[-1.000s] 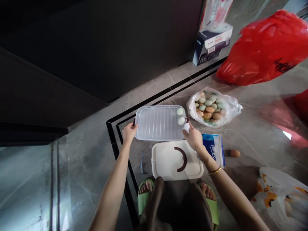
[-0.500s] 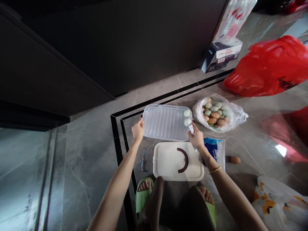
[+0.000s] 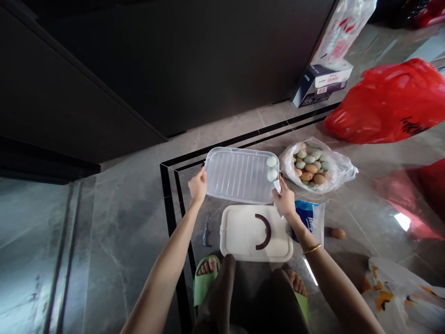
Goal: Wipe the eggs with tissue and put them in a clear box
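Observation:
A clear plastic egg container (image 3: 239, 176) with a ribbed bottom is between my hands, above the floor or on it; I cannot tell which. Two pale eggs (image 3: 271, 168) sit at its right end. My left hand (image 3: 198, 186) is closed on the left end of the container. On the right end, my right hand (image 3: 284, 199) is closed too, with a small piece of white tissue (image 3: 277, 186) showing at its fingers. Nearer to me lies a cream lid (image 3: 239, 232) with a brown curved handle (image 3: 267, 232).
Beyond my right hand sits an open plastic bag (image 3: 333, 174) of brown and pale eggs. A blue tissue pack (image 3: 309, 215) and a single brown egg (image 3: 338, 233) lie closer. A red bag (image 3: 385, 102) and a box (image 3: 321, 82) stand farther off, beside a dark cabinet (image 3: 194, 69).
The container is slightly higher in view and tilted a little, with both hands still on its ends. The two eggs stay at its right end.

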Demonstrator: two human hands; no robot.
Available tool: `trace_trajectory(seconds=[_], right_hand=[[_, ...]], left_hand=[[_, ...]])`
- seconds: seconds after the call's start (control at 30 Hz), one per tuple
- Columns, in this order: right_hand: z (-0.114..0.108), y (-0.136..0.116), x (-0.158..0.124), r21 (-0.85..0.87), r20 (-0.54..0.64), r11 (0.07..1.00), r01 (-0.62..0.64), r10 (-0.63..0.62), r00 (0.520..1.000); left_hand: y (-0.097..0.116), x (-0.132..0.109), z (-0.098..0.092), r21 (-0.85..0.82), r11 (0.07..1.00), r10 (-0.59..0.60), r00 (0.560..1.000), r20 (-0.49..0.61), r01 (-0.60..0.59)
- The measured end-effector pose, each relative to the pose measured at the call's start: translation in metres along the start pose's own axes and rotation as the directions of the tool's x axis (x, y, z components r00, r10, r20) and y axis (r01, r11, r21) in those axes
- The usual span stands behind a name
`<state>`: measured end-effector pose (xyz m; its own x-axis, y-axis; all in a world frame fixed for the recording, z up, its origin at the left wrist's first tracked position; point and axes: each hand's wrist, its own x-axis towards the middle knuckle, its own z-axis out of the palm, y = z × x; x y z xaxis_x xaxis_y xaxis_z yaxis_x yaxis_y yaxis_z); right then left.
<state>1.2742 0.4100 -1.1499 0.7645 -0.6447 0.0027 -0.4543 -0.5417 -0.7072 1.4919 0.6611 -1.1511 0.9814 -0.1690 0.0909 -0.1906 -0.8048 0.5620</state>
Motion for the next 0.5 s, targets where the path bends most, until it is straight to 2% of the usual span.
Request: trace_trajectory(seconds=[0.2,0.5], right_hand=[[0.007,0.006,-0.004,-0.012,0.010,1.000,-0.028,0.029,1.000],[0.012,0.014,-0.007,0.020,-0.010,0.999,-0.033,0.033,0.999]], left_hand=[[0.000,0.000,0.003,-0.012,0.999,-0.041,0.998,0.045,0.041],[-0.005,0.008,0.009,-0.328,0.914,-0.230,0.971,0.060,0.237]])
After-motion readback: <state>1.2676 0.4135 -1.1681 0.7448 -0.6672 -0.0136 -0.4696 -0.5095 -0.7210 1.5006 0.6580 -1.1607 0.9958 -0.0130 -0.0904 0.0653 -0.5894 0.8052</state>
